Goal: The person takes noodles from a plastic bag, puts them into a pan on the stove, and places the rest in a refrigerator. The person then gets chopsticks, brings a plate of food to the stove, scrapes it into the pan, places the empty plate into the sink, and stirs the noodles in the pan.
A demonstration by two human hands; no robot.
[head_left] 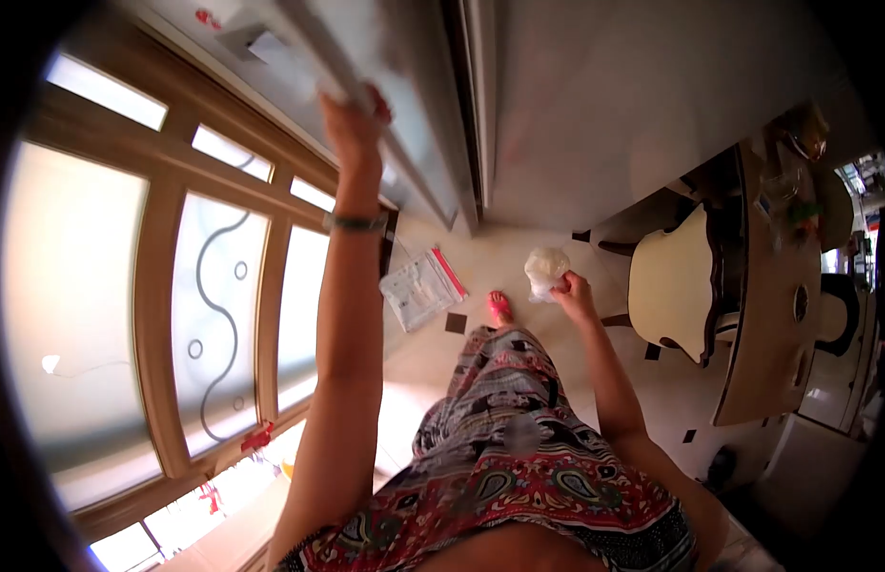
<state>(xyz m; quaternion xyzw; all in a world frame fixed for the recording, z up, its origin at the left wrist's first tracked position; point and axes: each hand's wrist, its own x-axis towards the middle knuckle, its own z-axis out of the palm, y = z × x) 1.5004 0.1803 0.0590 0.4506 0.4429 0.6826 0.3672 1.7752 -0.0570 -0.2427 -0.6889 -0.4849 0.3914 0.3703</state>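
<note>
Pinched in the right hand (574,296) is one whitish bag (546,268); the left hand (355,119) clasps one door (412,172).

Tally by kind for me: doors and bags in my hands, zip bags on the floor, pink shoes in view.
Door in left hand: 1
Held bag in right hand: 1
Zip bag: 1
Pink shoe: 1
Total: 4

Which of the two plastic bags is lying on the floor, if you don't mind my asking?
The flat bag with the red strip along one edge; the other, a bunched whitish bag, is held in the right hand.
</note>
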